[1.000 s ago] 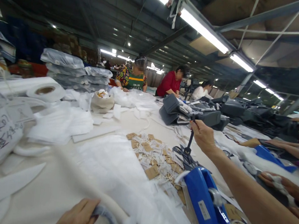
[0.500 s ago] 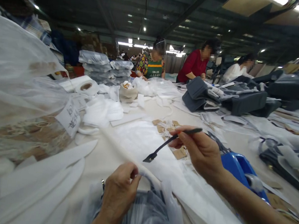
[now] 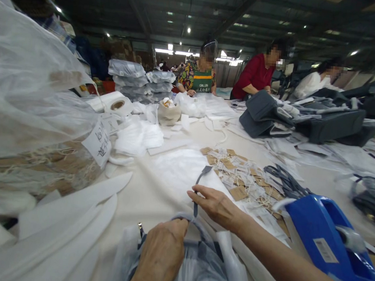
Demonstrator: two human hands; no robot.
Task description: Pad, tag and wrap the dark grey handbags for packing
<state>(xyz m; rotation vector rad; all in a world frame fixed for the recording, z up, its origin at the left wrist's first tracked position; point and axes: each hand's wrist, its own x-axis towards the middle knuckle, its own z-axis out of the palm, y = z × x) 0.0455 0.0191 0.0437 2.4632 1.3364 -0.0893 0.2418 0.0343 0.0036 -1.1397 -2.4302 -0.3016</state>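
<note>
My left hand (image 3: 162, 253) is closed on the handle of a grey bag (image 3: 195, 269) wrapped in clear plastic at the table's near edge. My right hand (image 3: 216, 205) reaches across just beyond it, fingers pinched on a thin dark grey strap (image 3: 199, 181) that rises from the hand, its flat tip pointing away from me. The strap's lower end sits by the bag handle next to my left thumb. A heap of brown and white string tags (image 3: 237, 176) lies just past my right hand.
A blue tape dispenser (image 3: 329, 247) stands at my right, dark straps (image 3: 286, 181) behind it. A big clear bag of tags (image 3: 27, 112) fills the left, white foam pieces (image 3: 68, 208) below it. Three people work at the far side by grey bags (image 3: 308, 121).
My right hand has carried the strap from the far pile back to the bag and lowered it to the handle. The view has dropped toward the bag; my left hand kept its grip.
</note>
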